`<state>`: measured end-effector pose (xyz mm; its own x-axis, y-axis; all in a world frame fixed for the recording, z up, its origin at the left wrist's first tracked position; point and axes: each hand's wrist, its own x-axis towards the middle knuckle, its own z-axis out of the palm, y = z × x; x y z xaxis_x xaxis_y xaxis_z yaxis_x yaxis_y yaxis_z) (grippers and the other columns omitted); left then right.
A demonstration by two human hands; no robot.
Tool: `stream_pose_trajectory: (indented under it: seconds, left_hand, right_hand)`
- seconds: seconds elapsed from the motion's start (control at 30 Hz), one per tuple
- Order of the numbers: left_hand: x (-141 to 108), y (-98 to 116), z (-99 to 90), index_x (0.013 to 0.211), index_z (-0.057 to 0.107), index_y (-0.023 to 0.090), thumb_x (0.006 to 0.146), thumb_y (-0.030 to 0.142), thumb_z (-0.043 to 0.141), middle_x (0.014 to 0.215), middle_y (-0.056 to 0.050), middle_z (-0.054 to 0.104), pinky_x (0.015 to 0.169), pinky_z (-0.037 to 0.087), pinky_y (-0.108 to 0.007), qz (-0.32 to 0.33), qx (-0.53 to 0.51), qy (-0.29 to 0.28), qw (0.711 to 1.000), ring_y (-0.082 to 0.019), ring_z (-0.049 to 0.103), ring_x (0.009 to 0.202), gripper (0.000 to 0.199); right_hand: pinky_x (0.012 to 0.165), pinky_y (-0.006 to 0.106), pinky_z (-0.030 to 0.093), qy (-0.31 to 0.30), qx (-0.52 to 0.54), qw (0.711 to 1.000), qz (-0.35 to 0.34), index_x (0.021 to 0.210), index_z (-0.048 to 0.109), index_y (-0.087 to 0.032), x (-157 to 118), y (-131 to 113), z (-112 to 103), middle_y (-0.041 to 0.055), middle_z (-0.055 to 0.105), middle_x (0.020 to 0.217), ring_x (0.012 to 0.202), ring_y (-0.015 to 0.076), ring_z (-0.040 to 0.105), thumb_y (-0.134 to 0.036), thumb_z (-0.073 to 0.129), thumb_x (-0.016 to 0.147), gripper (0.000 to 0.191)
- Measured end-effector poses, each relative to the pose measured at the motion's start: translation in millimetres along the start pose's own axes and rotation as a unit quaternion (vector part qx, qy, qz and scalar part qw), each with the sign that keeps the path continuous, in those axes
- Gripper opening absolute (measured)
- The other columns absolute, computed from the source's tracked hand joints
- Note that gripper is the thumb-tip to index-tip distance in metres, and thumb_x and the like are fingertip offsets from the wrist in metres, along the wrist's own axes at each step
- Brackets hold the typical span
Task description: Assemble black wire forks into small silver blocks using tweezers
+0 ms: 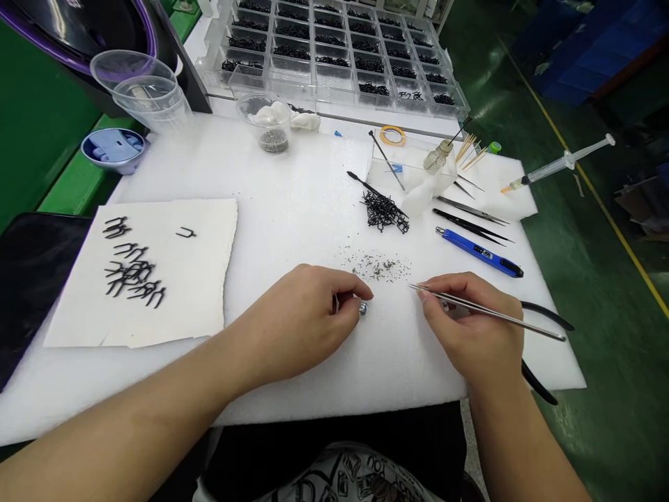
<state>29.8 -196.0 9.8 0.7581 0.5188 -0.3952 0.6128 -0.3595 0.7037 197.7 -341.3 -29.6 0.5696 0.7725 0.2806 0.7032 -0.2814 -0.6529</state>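
My left hand (pixel 308 317) rests on the white foam sheet (pixel 293 230), thumb and forefinger closed at a small shiny metal piece (pixel 363 307). Silver tweezers (pixel 491 312) lie in my right hand (pixel 473 321), their tips pointing left toward a scatter of tiny dark bits (pixel 384 268). Part of black-handled pliers (pixel 546 315) shows behind the right hand, which hides the rest. Beyond the bits is a heap of small black forked pieces (pixel 384 211). More black forked pieces (pixel 133 272) lie on a white square pad (pixel 198 314) at the left.
A compartment box (pixel 334 73) of black pieces stands at the back. Clear cups (pixel 151 97) and a cup with white balls (pixel 264 122) stand before it. At the right lie a blue pen-like knife (pixel 478 252), more tweezers (pixel 473 209) and a syringe (pixel 559 165).
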Motion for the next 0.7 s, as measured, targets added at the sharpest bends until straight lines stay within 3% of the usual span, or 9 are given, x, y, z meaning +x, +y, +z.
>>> stream_pose_trajectory:
  seconds: [0.13, 0.33, 0.7]
  left_hand:
    - [-4.2, -0.9, 2.3, 0.101, 0.074, 0.024, 0.084, 0.015, 0.052, 0.056, 0.007, 0.056, 0.052, 0.038, -0.023, 0.031, 0.008, 0.031, 0.999, -0.009, 0.047, 0.048, 0.029]
    - [-3.9, -13.7, 4.9, 0.106, 0.07, 0.024, 0.079, 0.015, 0.058, 0.079, 0.002, 0.061, 0.061, 0.043, -0.025, 0.126, 0.038, 0.028, 0.991, -0.013, 0.056, 0.069, 0.031]
    - [1.3, -20.1, 11.5, 0.096, 0.072, 0.025, 0.085, 0.021, 0.06, 0.082, 0.003, 0.063, 0.067, 0.045, -0.027, 0.129, 0.052, 0.05, 0.989, -0.012, 0.058, 0.071, 0.017]
  right_hand:
    - [0.062, 0.03, 0.056, 0.005, -0.006, 1.0, 0.002, 0.08, 0.071, -0.024, 0.4, 0.1, 1.0, -0.0035, 0.075, 0.076, 0.063, 0.0156, 0.07, -0.023, 0.074, 0.077, 0.004]
    - [0.062, 0.031, 0.056, 0.0, -0.004, 1.0, 0.014, 0.08, 0.071, -0.024, 0.5, -0.6, 2.0, -0.0035, 0.075, 0.077, 0.064, 0.016, 0.07, -0.023, 0.073, 0.077, 0.004]
    - [0.06, 0.03, 0.056, 0.002, -0.009, 1.0, 0.018, 0.081, 0.071, -0.024, 0.2, 0.1, 3.1, -0.0036, 0.075, 0.076, 0.062, 0.0153, 0.069, -0.024, 0.073, 0.078, 0.004]
